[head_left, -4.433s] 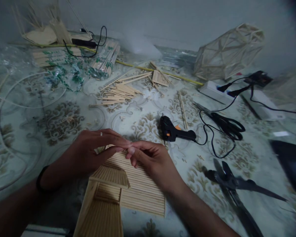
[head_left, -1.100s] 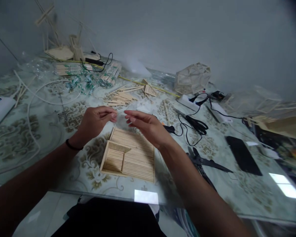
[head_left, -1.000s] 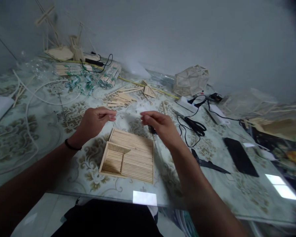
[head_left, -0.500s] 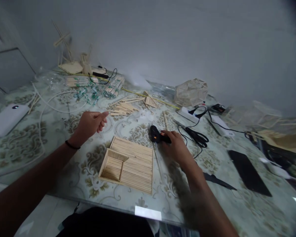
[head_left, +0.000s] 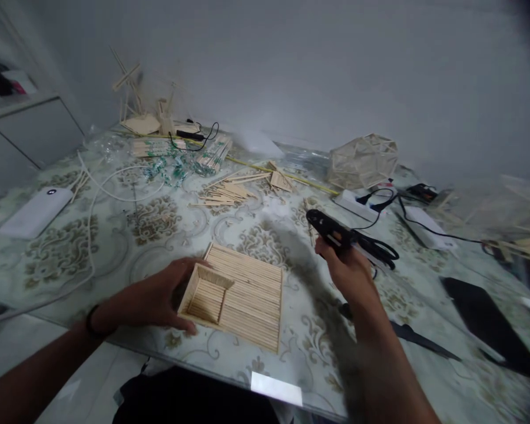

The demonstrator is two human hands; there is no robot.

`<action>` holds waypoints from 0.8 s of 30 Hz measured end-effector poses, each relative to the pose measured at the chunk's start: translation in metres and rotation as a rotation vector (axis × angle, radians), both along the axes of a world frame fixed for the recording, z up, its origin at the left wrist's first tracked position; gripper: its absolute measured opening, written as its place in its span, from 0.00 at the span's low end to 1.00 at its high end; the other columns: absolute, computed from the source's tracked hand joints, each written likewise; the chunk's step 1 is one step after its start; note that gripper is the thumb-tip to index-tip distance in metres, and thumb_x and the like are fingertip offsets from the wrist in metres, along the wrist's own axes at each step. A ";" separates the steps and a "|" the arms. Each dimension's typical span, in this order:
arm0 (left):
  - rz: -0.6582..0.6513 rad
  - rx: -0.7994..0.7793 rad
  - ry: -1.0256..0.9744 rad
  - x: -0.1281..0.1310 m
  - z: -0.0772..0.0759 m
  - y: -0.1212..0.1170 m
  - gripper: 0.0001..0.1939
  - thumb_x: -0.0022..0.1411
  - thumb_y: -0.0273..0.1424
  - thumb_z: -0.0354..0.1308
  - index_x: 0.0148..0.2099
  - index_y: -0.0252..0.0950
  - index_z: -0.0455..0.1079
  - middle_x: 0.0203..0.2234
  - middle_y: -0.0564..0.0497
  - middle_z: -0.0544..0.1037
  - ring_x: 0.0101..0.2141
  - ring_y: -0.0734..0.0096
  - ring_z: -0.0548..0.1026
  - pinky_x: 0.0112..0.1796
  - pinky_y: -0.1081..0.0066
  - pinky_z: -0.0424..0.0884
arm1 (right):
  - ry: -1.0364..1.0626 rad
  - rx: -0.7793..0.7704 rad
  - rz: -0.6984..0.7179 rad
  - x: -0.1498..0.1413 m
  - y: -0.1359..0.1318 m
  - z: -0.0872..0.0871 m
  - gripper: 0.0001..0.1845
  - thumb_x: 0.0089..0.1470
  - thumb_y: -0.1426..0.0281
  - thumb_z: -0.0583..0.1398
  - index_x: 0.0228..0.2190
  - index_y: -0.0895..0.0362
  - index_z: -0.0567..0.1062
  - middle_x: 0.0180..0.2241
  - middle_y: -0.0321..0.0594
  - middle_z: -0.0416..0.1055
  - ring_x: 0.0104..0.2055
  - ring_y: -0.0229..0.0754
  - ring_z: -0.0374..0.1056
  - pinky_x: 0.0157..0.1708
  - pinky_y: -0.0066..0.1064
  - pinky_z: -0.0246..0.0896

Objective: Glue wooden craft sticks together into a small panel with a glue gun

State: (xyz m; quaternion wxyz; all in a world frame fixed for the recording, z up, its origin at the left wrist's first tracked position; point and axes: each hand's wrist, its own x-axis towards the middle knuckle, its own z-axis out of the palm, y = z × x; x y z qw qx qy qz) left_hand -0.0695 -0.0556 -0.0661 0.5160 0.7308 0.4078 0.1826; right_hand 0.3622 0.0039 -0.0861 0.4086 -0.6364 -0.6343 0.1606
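Note:
A flat panel of wooden sticks (head_left: 256, 294) with a small walled box (head_left: 205, 294) at its left corner lies on the table in front of me. My left hand (head_left: 159, 294) spans the box's left side, thumb at the front corner and fingers at the back edge, gripping it. Raised off the table to the right, a black hot glue gun (head_left: 329, 227) is in my right hand (head_left: 348, 268), fingers wrapped round its handle. Its cable is partly hidden behind the hand.
Loose sticks (head_left: 227, 193) lie beyond the panel, with bundled sticks (head_left: 214, 154) farther back. A power strip (head_left: 357, 205), black scissors-like tool (head_left: 419, 338) and dark phone-shaped slab (head_left: 490, 324) are on the right. A white power bank (head_left: 37, 212) sits left.
My right hand has lifted the glue gun off the table and moved it right. My left hand has come down and toward me onto the box's left side.

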 end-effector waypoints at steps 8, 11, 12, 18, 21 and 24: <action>0.139 -0.090 -0.355 0.037 0.031 0.032 0.43 0.59 0.50 0.75 0.69 0.36 0.69 0.59 0.42 0.82 0.59 0.45 0.79 0.53 0.61 0.79 | 0.174 0.008 0.307 -0.016 -0.035 0.024 0.27 0.73 0.45 0.58 0.34 0.52 0.79 0.31 0.42 0.78 0.34 0.51 0.76 0.36 0.41 0.75; 0.171 -0.218 -0.476 0.046 0.030 0.043 0.37 0.64 0.53 0.69 0.66 0.35 0.71 0.53 0.42 0.85 0.50 0.51 0.83 0.44 0.66 0.80 | 0.191 -0.014 0.458 -0.030 -0.046 0.036 0.21 0.72 0.48 0.61 0.39 0.52 0.80 0.33 0.40 0.77 0.33 0.48 0.75 0.35 0.38 0.73; 0.180 -0.273 -0.502 0.048 0.028 0.046 0.34 0.65 0.53 0.68 0.63 0.35 0.73 0.50 0.43 0.86 0.45 0.55 0.85 0.40 0.67 0.81 | 0.186 -0.028 0.516 -0.036 -0.048 0.039 0.18 0.73 0.51 0.62 0.41 0.52 0.80 0.33 0.39 0.77 0.33 0.46 0.75 0.34 0.36 0.72; 0.271 -0.524 -0.610 0.054 0.030 0.043 0.24 0.64 0.53 0.71 0.43 0.35 0.78 0.35 0.49 0.86 0.33 0.64 0.84 0.33 0.73 0.81 | 0.164 -0.020 0.733 -0.058 -0.051 0.042 0.09 0.72 0.62 0.65 0.47 0.53 0.79 0.37 0.40 0.78 0.37 0.44 0.75 0.35 0.34 0.68; 0.311 -0.574 -0.634 0.057 0.037 0.041 0.23 0.61 0.52 0.74 0.40 0.36 0.80 0.32 0.52 0.85 0.29 0.68 0.82 0.30 0.75 0.80 | 0.203 -0.022 0.803 -0.062 -0.052 0.040 0.09 0.72 0.63 0.66 0.49 0.54 0.78 0.38 0.41 0.78 0.37 0.45 0.73 0.36 0.35 0.68; 0.317 -0.609 -0.650 0.059 0.041 0.042 0.25 0.56 0.54 0.77 0.38 0.37 0.82 0.31 0.52 0.87 0.28 0.68 0.83 0.27 0.75 0.80 | 0.213 -0.033 0.820 -0.064 -0.052 0.041 0.10 0.72 0.64 0.66 0.50 0.54 0.78 0.38 0.42 0.78 0.38 0.45 0.73 0.36 0.36 0.68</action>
